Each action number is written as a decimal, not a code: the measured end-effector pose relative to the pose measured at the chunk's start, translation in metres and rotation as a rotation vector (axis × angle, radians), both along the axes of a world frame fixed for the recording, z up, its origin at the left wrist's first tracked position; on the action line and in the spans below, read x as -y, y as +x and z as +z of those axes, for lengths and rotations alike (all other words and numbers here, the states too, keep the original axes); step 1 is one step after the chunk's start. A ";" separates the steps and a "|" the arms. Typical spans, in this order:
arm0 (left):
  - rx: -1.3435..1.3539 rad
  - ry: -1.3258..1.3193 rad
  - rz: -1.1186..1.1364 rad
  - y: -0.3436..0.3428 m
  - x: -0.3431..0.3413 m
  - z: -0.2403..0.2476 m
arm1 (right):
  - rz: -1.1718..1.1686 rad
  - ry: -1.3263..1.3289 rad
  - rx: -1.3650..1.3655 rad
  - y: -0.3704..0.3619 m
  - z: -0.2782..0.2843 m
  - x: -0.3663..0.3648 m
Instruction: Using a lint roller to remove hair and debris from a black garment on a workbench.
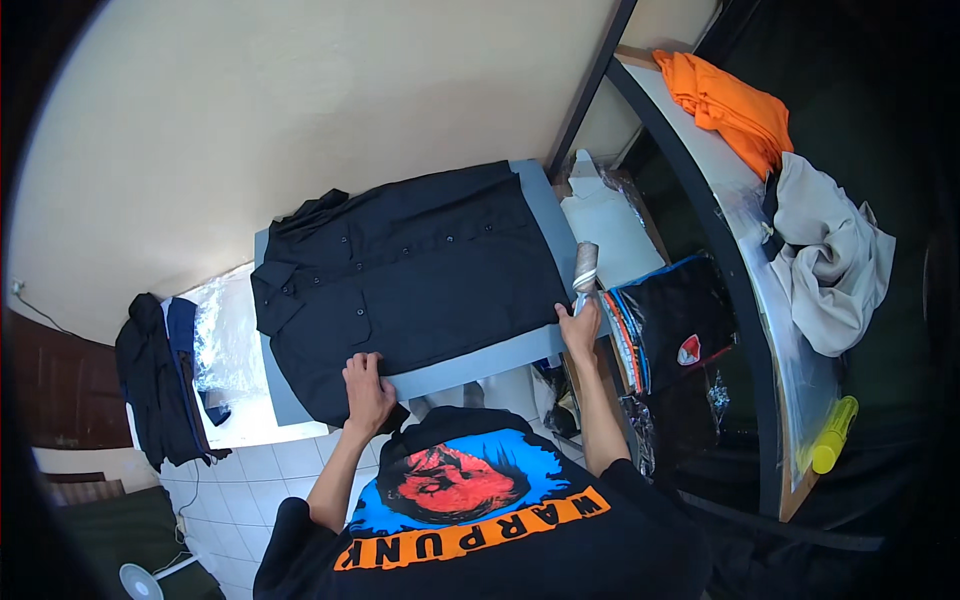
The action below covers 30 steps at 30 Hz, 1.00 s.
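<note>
Crinkled clear plastic sheeting (pixel 228 325) on left; whether anything inside, cannot tell. Black long-sleeved button-up shirt (pixel 430 285) spread on flat blue-grey board (pixel 480 370), far side near cream wall (pixel 350 100), bare strip along near edge. Left hand (pixel 367 392) loosely curled on shirt's near edge; pinch hidden. Right hand (pixel 581 328) half closed at handle of grey cylindrical roller (pixel 587 262), by hem corner; firm hold cannot be told. Block lettering on wearer's black T-shirt (pixel 425 440).

Black fisheye corners; bent edges; plastic (pixel 228 330) glaring
</note>
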State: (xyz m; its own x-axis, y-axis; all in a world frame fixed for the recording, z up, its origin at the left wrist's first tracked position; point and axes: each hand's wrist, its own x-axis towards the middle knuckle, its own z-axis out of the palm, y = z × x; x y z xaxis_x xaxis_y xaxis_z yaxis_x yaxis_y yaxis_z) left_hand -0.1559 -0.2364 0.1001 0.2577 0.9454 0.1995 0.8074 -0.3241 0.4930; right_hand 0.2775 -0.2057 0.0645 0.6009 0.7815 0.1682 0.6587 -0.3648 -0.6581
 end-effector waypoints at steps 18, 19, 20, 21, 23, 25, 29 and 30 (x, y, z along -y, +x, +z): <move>0.107 -0.038 -0.004 -0.004 -0.002 -0.001 | 0.259 -0.088 -1.125 0.046 0.006 0.002; 0.100 -0.085 -0.036 -0.004 -0.001 0.002 | 0.259 -0.052 -1.103 0.050 0.006 0.003; 0.093 -0.132 -0.068 -0.005 -0.002 0.004 | 0.241 -0.011 -0.981 0.051 0.005 0.001; 0.093 -0.138 -0.066 -0.007 -0.004 0.000 | 0.241 -0.017 -0.983 0.053 0.004 0.001; -0.147 -0.108 -0.189 -0.010 -0.006 -0.002 | 0.248 0.061 -0.918 0.049 0.016 -0.002; -0.189 -0.183 -0.212 -0.009 -0.005 0.001 | 0.240 0.029 -0.818 0.058 0.010 0.001; -0.157 -0.178 -0.204 -0.007 -0.003 0.007 | 0.342 -0.049 -0.779 0.068 0.007 0.007; -0.196 -0.161 -0.217 -0.009 -0.001 0.007 | 0.317 -0.054 -0.923 0.065 0.014 0.007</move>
State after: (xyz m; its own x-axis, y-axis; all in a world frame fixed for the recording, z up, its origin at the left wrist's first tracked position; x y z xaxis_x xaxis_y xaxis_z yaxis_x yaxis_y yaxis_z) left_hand -0.1648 -0.2353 0.1074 0.4752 0.8796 -0.0211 0.8124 -0.4295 0.3943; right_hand 0.3423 -0.2129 0.0784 0.2392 0.9224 -0.3032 -0.0340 -0.3041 -0.9520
